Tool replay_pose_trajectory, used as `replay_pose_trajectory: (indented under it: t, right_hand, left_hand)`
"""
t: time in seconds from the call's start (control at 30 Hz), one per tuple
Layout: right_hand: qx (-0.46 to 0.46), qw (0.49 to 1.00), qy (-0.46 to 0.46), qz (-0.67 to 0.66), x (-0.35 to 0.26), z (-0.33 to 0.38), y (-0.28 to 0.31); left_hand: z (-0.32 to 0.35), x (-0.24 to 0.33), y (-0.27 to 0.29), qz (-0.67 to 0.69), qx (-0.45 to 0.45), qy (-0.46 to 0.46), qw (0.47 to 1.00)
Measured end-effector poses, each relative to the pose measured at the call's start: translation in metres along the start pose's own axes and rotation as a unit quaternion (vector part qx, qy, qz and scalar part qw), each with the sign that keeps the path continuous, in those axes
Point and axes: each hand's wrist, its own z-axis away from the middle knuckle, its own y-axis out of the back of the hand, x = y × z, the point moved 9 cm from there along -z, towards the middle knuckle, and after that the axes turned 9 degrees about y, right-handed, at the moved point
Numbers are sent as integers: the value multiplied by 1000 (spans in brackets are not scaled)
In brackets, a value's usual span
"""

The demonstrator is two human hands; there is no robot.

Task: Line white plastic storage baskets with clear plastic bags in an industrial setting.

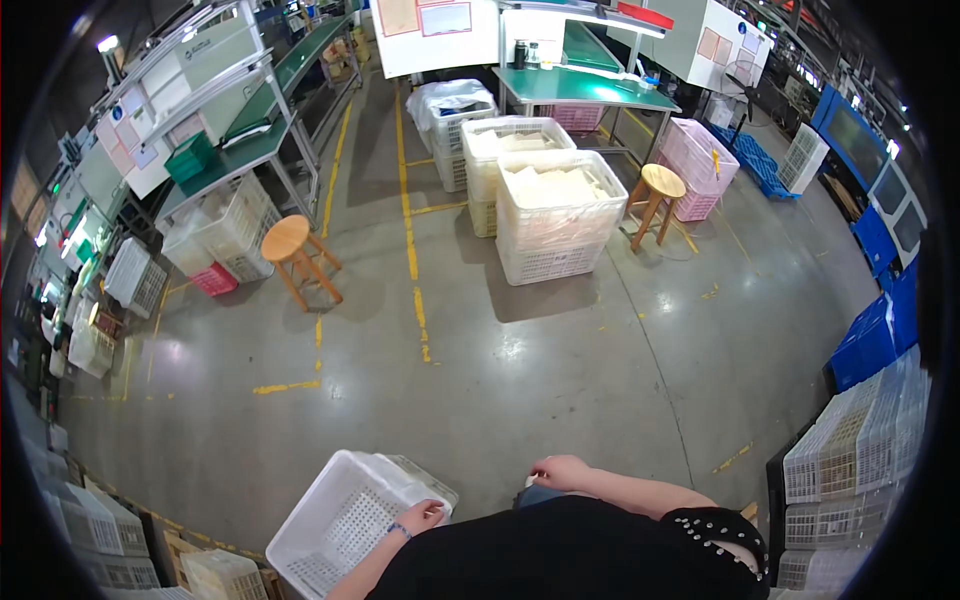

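Grey concrete floor (pixel 520 380) with yellow lines (pixel 409 215)

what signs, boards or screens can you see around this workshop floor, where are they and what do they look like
White board: top centre behind the green bench, rectangular, pinkish sheets pinned on.
White panel: top right, angled, orange-pink sheets.
Posted sheets: left workstation frame, small white cards with blue marks.
Screens: right edge, pale, in blue machine housings.

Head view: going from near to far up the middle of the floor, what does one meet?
Left hand on an empty white crate → broken yellow floor line → white crates lined with plastic → green worktable.
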Motion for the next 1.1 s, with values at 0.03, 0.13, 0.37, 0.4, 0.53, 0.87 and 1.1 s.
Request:
replay_pose_trajectory:
  t: [0.03, 0.13, 0.37, 0.4, 0.53, 0.87, 1.1]
  right_hand:
    - [0, 1000, -3, -2, 13, 5, 18]
    - [74, 990, -40, -110, 51, 16, 70]
    - [49, 987, 16, -151, 80, -81, 140]
    - [34, 982, 19, -184, 88, -98, 146]
    - [-9, 989, -10, -147, 134, -165, 187]
    - [35, 985, -144, -85, 210, -317, 391]
    - [41, 993, -8, -106, 220, -473, 525]
  left_hand:
    - [-9, 19, -10, 6, -48, -24, 999]
    - [-37, 25, -31, -80, -145, -12, 986]
    - [-151, 8, 33, -108, -114, 152, 976]
    - [-171, 15, 44, -104, -110, 156, 976]
    - [-252, 69, 101, -91, -102, 124, 983]
    - [-489, 361, 336, -45, -63, -37, 996]
    - [-642, 411, 412, -84, -83, -7, 993]
